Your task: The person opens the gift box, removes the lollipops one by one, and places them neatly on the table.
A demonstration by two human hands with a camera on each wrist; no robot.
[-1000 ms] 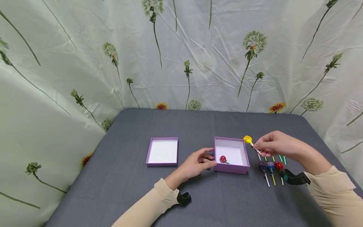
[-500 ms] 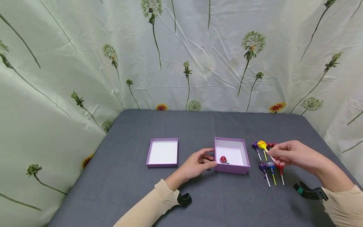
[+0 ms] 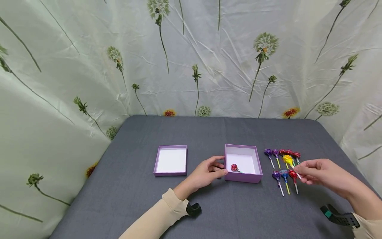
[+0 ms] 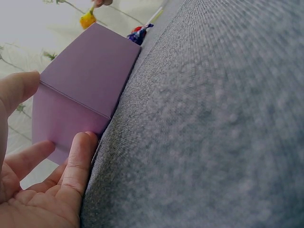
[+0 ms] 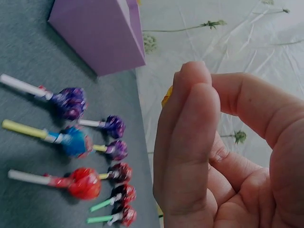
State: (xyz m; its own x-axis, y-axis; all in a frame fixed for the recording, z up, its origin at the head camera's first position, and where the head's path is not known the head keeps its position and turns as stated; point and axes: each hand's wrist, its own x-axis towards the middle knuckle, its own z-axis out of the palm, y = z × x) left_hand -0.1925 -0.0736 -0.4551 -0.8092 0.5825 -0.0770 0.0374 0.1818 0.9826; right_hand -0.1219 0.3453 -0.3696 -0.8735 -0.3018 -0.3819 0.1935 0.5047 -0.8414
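My right hand (image 3: 323, 172) pinches the white stick of a yellow lollipop (image 3: 287, 160) between thumb and fingertips, held above the lollipop rows. In the right wrist view the fingers (image 5: 190, 147) hide nearly all of that lollipop. My left hand (image 3: 206, 172) rests its fingertips and thumb against the left side and near corner of an open purple box (image 3: 243, 178). Inside the box lies one red lollipop (image 3: 234, 167). In the left wrist view the fingers (image 4: 78, 166) touch the purple wall without wrapping round it.
A purple lid (image 3: 170, 174) with a white inside lies left of the box. Right of the box lie a back row of purple lollipops (image 3: 268, 152) and red ones, and a front row with a purple, a blue (image 3: 285, 175) and a red lollipop (image 3: 293, 175). A flowered curtain hangs behind.
My right hand has carried the yellow lollipop rightward and toward me, from beside the box's right rim to between the lollipop rows. My left hand has stayed at the box.
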